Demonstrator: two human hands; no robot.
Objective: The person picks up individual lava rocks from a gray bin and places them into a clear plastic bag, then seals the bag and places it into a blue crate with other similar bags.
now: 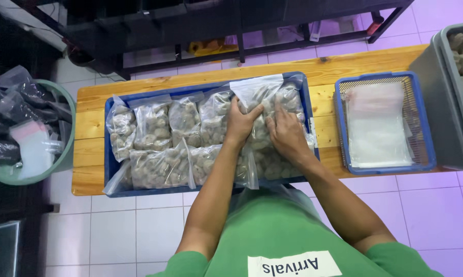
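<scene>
Pressing the bag (262, 110) flat, my left hand (240, 122) and right hand (287, 134) lie spread on it, side by side, neither nearer. It runs lengthwise away from me, at the right end of the blue crate (108, 169) on the table (90, 123).

Packing workroom: bagged goods (162, 128) in crates (108, 154), spare bags (377, 123).
</scene>
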